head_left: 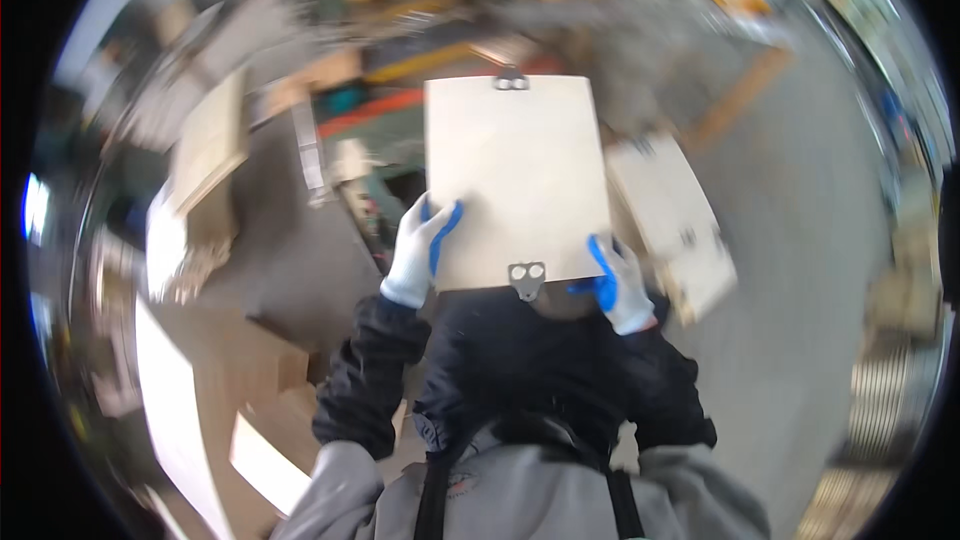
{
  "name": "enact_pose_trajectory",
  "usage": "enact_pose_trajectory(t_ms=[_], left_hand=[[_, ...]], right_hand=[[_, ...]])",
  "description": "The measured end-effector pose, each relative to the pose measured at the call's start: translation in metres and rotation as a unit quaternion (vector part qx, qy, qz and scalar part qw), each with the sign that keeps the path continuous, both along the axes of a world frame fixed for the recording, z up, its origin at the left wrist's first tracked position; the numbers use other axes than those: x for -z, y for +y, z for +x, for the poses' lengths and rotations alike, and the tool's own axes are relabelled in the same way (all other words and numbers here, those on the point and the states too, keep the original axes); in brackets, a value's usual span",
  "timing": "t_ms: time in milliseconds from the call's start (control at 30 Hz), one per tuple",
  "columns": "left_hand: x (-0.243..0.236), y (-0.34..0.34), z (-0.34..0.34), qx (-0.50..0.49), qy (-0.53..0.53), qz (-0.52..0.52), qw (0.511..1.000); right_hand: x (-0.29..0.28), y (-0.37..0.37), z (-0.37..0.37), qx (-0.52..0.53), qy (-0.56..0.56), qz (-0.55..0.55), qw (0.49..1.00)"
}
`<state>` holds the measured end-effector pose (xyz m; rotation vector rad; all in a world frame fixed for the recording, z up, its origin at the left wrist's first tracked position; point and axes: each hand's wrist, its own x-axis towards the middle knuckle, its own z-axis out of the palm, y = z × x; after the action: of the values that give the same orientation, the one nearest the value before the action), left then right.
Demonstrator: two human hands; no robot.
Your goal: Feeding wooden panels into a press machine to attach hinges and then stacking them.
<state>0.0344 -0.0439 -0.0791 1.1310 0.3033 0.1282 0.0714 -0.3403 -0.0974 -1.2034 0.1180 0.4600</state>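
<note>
Head view: you hold a pale wooden panel (515, 180) flat in front of your chest, above the floor. L hand (418, 252) (white and blue glove) grips its left edge, R hand (618, 285) its lower right corner. Metal brackets (527, 275) at near and far edges; surroundings blurred

A pale rectangular wooden panel (515, 180), metal brackets on two opposite edges, held flat at chest height.
</note>
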Motion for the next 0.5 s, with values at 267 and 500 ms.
enact_pose_trajectory(t_ms=[267,500], left_hand=[[0.051,-0.085,-0.043,0.158,0.110,0.105,0.976],[0.040,-0.080,-0.018,0.141,0.126,0.181,0.965]], right_hand=[[0.112,-0.175,-0.154,0.436,0.025,0.005,0.900],[0.113,-0.327,-0.102,0.471,-0.035,-0.053,0.880]])
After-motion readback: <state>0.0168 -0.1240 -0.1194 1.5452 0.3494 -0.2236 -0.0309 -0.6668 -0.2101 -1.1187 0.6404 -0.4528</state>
